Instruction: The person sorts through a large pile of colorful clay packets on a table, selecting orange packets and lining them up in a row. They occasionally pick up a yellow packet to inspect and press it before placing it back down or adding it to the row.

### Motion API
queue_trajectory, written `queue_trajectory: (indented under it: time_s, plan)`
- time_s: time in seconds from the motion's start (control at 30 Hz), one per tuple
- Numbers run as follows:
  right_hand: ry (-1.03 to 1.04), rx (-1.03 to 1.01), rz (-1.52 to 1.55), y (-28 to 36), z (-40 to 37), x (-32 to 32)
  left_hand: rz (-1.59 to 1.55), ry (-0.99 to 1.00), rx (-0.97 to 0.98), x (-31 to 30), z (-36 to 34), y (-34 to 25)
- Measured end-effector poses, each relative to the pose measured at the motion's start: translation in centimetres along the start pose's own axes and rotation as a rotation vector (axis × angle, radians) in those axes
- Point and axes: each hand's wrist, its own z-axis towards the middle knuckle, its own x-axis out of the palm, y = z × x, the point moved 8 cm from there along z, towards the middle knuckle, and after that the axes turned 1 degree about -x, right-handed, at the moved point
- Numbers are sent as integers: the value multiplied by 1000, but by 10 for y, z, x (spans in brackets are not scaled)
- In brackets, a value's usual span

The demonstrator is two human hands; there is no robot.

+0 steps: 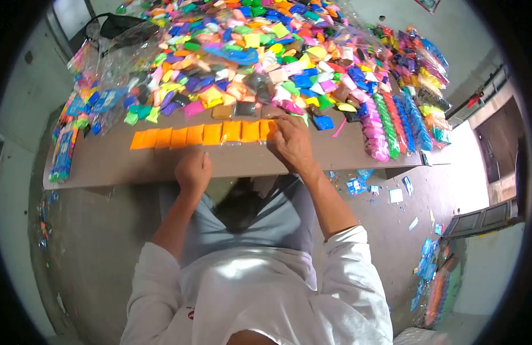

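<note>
A row of small orange packets (pixel 212 134), soft and pillow-shaped, lies across the front of the table. My right hand (pixel 293 142) is at the row's right end, its fingers bent down and closed on the last orange packet (pixel 268 130), which they partly cover. Below the row, by the table's front edge, my left hand (pixel 193 171) is curled into a fist with the thumb on top. Nothing shows in that fist, and it is apart from the packets.
A big heap of mixed coloured packets (pixel 249 63) covers the back of the table (pixel 243 164). Long bagged strips of pink packets (pixel 374 132), green, red and blue stand at the right. Another colourful bundle (pixel 63 154) lies at the left edge. Blue wrappers (pixel 356 185) litter the floor.
</note>
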Motion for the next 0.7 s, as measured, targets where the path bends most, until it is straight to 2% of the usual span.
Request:
queue_trajectory:
  time_s: [0.07, 0.13, 0.2, 0.27, 0.3, 0.4, 0.47, 0.5, 0.53, 0.6, 0.7]
  plan:
    - [-163, 179, 21, -19, 6, -26, -43, 48, -48, 0, 1, 2]
    - [-206, 223, -103, -50, 10, -39, -3, 82, -71, 4, 1, 4]
    - [-235, 486, -224, -104, 10, -58, 38, 111, -98, 8, 0, 6]
    - [-478, 378, -233, -144, 11, -81, -1, 18, -79, 3, -2, 5]
    - [-478, 380, -236, -161, 16, -90, -3, 20, -77, 2, -2, 4]
    - [-347, 322, -175, -196, 41, -105, 8, 87, -68, 2, 2, 0]
    - [19, 325, -322, -213, 59, -86, 29, 107, -71, 3, 2, 0]
    - [84, 340, -432, -221, 64, -81, 33, 109, -76, 4, 2, 0]
    - [90, 337, -427, -227, 67, -79, 58, 100, -90, 3, 2, 0]
    - [150, 255, -710, -228, 73, -72, 88, 95, -109, 2, 1, 0]
    - [178, 267, -724, -234, 83, -66, 88, 71, -102, 0, 2, -2]
